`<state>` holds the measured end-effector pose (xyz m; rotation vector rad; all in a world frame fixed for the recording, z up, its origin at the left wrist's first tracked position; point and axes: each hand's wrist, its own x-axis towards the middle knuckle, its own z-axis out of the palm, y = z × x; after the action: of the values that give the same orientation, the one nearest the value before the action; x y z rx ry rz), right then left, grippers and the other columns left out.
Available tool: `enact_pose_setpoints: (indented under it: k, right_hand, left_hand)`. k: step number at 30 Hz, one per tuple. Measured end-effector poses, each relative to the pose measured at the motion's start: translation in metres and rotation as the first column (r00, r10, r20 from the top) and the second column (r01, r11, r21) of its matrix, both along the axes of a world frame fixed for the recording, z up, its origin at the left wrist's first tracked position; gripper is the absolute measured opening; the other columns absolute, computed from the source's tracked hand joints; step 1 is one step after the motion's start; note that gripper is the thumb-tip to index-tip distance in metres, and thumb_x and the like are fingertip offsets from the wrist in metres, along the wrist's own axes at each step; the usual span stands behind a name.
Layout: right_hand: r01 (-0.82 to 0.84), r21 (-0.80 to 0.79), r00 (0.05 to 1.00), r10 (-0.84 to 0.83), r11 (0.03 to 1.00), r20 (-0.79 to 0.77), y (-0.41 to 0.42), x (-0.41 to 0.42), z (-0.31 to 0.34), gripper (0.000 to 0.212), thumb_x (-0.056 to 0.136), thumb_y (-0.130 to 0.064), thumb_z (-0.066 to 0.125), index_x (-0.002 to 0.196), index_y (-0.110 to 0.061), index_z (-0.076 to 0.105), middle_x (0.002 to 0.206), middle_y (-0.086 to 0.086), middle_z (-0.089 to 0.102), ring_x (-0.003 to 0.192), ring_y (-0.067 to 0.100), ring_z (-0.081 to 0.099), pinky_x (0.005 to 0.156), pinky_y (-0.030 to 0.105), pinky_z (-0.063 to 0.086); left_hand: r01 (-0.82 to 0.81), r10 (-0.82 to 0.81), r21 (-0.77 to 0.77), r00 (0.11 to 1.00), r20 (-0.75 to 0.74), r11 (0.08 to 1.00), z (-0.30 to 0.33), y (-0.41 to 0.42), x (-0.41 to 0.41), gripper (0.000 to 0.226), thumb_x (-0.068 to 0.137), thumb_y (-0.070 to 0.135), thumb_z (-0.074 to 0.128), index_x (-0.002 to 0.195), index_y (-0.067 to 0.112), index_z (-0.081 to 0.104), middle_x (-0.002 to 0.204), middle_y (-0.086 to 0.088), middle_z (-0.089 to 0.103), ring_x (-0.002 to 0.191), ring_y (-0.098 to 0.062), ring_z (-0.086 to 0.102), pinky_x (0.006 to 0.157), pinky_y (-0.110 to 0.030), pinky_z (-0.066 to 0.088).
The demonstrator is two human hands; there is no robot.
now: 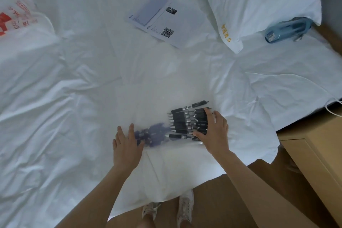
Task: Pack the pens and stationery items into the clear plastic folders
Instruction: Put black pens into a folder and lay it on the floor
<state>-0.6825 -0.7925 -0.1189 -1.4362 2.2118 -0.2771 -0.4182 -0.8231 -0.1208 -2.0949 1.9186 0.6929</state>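
Several black pens (187, 121) lie side by side on the white bed near its front edge. To their left is a blurred heap of dark blue stationery items (150, 134) seen through a clear plastic folder (157, 98) that lies flat on the sheet. My right hand (212, 131) rests spread on the right ends of the black pens. My left hand (125, 144) lies flat with fingers apart at the left edge of the blue items. Neither hand grips anything.
A printed sheet with a QR code (157, 20) lies further back. A pillow (249, 5) and a blue bottle (285, 28) are at the right, a plastic bag with red print (20, 18) at the far left. A wooden nightstand (314, 150) stands beside the bed.
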Motion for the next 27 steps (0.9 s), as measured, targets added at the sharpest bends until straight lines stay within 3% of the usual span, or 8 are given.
enact_pose_setpoints:
  k: [5,10,14,19,21,23,27]
  right_hand:
    - [0.011,-0.01,1.0,-0.012,1.0,-0.018,0.002,0.003,-0.002,0.086,0.082,-0.044,0.07,0.15,-0.02,0.021,0.151,0.015,0.023,0.138,0.032,0.021,0.113,0.042,0.018]
    - [0.064,-0.033,0.998,-0.064,0.997,0.017,0.004,0.01,-0.001,0.086,0.078,-0.04,0.074,0.147,-0.02,0.027,0.147,0.016,0.027,0.134,0.032,0.025,0.111,0.042,0.02]
    - [0.176,-0.052,0.979,-0.17,0.983,0.11,0.005,0.019,0.003,0.091,0.071,-0.028,0.082,0.144,-0.022,0.03,0.133,0.015,0.038,0.121,0.028,0.036,0.107,0.039,0.025]
    - [0.222,-0.046,0.947,-0.204,0.974,0.247,0.013,0.031,0.008,0.091,0.069,-0.016,0.084,0.143,-0.023,0.03,0.125,0.013,0.035,0.109,0.026,0.045,0.102,0.037,0.038]
    - [0.255,-0.062,0.915,-0.219,0.965,0.339,0.016,0.036,0.014,0.087,0.072,-0.008,0.081,0.141,-0.022,0.03,0.121,0.012,0.034,0.097,0.017,0.049,0.09,0.026,0.048]
    - [0.335,-0.061,0.861,-0.279,0.94,0.425,0.017,0.04,0.021,0.083,0.073,-0.002,0.078,0.139,-0.021,0.031,0.113,0.009,0.039,0.081,0.007,0.049,0.075,0.014,0.046]
    - [0.501,-0.02,0.698,-0.39,0.865,0.601,0.013,0.041,0.038,0.068,0.079,-0.002,0.073,0.136,-0.014,0.037,0.083,0.002,0.052,0.071,0.01,0.051,0.07,0.016,0.044]
  left_hand:
    - [-0.147,0.149,0.023,0.976,-0.158,0.989,-0.001,-0.003,0.008,0.066,0.097,0.031,0.051,0.15,0.022,0.014,0.157,-0.014,0.008,0.129,-0.038,0.043,0.103,-0.044,0.039]
    - [-0.136,0.12,-0.07,0.973,-0.197,0.988,0.001,0.0,0.017,0.06,0.095,0.016,0.055,0.147,0.019,0.025,0.147,-0.014,0.022,0.115,-0.033,0.053,0.092,-0.04,0.049]
    - [-0.021,-0.005,-0.109,0.971,-0.237,0.994,0.008,0.003,0.027,0.053,0.096,0.003,0.049,0.144,0.016,0.032,0.132,-0.015,0.038,0.094,-0.027,0.06,0.079,-0.029,0.048]
    - [-0.009,-0.032,-0.131,0.95,-0.309,0.991,0.017,0.003,0.049,0.05,0.094,-0.004,0.043,0.139,0.018,0.041,0.123,-0.008,0.056,0.085,-0.012,0.054,0.077,-0.023,0.042]
    - [-0.015,-0.047,-0.174,0.938,-0.343,0.985,0.025,0.0,0.053,0.05,0.092,-0.007,0.043,0.135,0.019,0.045,0.119,-0.005,0.06,0.081,-0.012,0.056,0.071,-0.021,0.04]
    - [-0.027,-0.07,-0.238,0.917,-0.393,0.971,0.036,-0.007,0.056,0.053,0.09,-0.011,0.042,0.133,0.019,0.049,0.114,-0.002,0.062,0.078,-0.014,0.059,0.068,-0.022,0.043]
    - [0.021,-0.177,-0.353,0.893,-0.415,0.936,0.064,-0.024,0.059,0.058,0.089,-0.014,0.042,0.134,0.023,0.048,0.111,0.003,0.061,0.081,-0.016,0.063,0.069,-0.025,0.049]
